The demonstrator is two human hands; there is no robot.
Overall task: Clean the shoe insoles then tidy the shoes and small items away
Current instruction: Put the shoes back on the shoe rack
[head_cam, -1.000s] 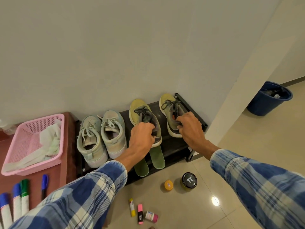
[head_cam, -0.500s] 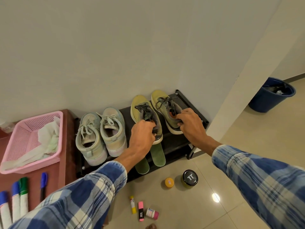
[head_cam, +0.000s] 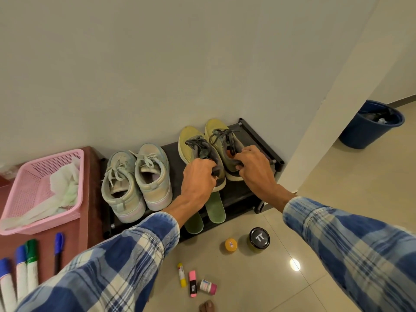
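Two yellow-green shoes stand side by side on the black shoe rack [head_cam: 258, 136] against the wall. My left hand [head_cam: 198, 181] grips the heel collar of the left yellow shoe [head_cam: 191, 140]. My right hand [head_cam: 254, 170] grips the heel collar of the right yellow shoe [head_cam: 216, 129]. Two green insoles [head_cam: 216, 210] lie on the rack's lower front edge below the shoes, partly under my left wrist. A pale grey-green pair of sneakers [head_cam: 135, 179] sits on the rack to the left.
A pink basket [head_cam: 29, 192] with crumpled wipes sits on a reddish stand at left, with several markers [head_cam: 24, 269] in front. On the floor lie a black-lidded jar [head_cam: 259, 239], a yellow lid [head_cam: 231, 245], and small tubes [head_cam: 192, 282]. A blue bin [head_cam: 371, 124] stands at far right.
Both hands have slid the two yellow shoes closer together and a little further back on the rack; the right shoe moved left toward its mate.
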